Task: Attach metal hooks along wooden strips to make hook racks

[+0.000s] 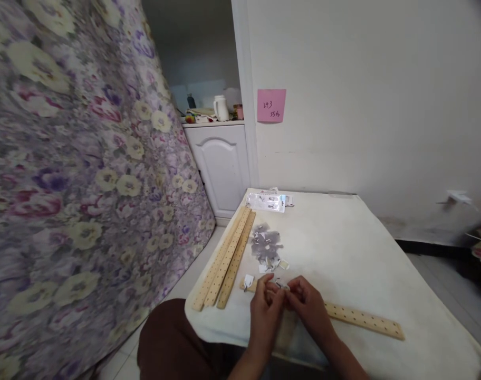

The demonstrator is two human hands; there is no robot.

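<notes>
Left hand (pixel 265 304) and right hand (pixel 308 306) both pinch a small, whitish, shiny-metal piece (pixel 281 285) within the grip, best steadied by its edges, the long, tan, perforated wooden strip (pixel 363 319) extending either side

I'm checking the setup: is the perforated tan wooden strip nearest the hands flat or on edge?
Flat: the perforated tan wooden strip lies with its broad, hole-marked face up.

At nine o'clock, the purple-and-cream floral curtain (pixel 78 169) is matt printed cloth. At four, the long, pale, perforated wooden strip (pixel 363 319) looks smooth against the cream, matt, cloth-like table cover (pixel 343 243). At five, thin grey packets (pixel 266 244) resemble plastic film. At one, the square pink note (pixel 271 105) is matt paper.
</notes>
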